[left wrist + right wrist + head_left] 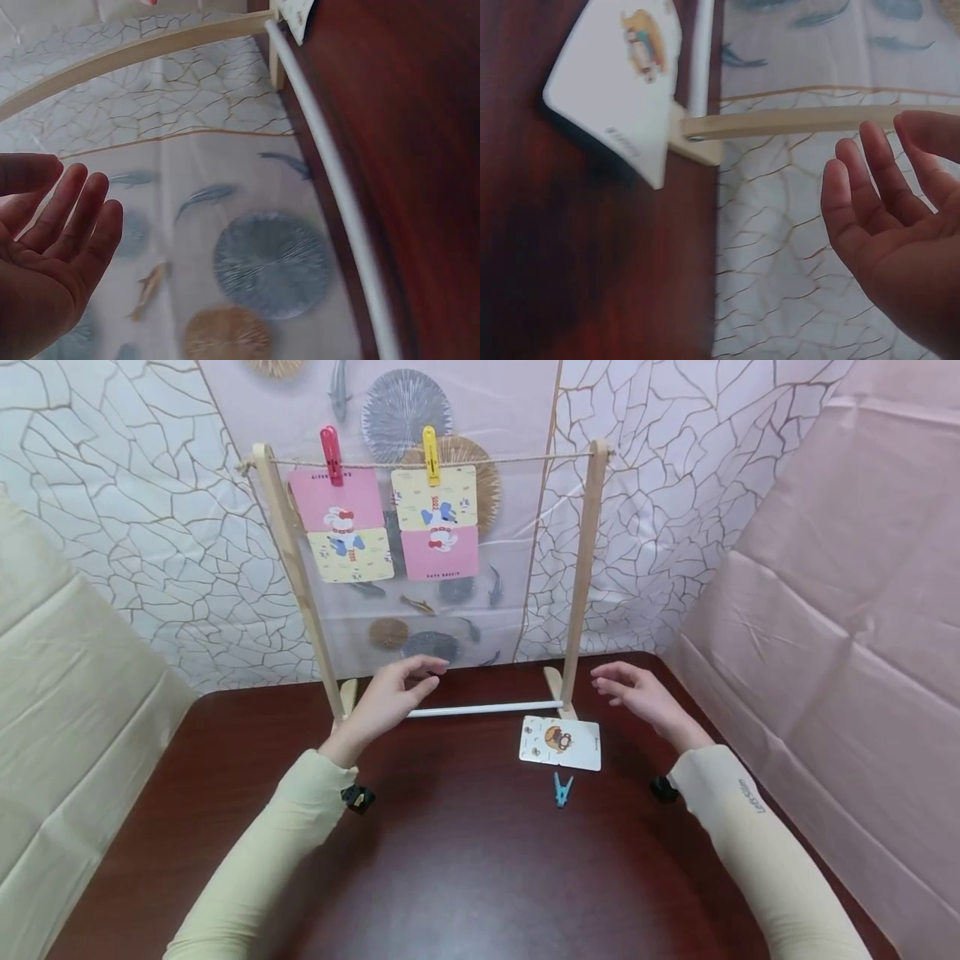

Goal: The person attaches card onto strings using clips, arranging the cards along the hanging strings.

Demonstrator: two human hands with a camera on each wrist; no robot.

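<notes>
Left grip (390, 695) and right grip (647, 695) are empty, fingers loosely bent. By the right foot of the wooden rack (584, 568), at eight o'clock from the right grip, the white card (560, 743) is best lifted by its edges; at its six o'clock, the blue peg (561, 793) should be pinched by its spread legs.

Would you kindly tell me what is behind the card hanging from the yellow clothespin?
Behind the yellow-clipped card is the printed backdrop; a brown round motif shows past its right edge. What the card covers is hidden.
</notes>
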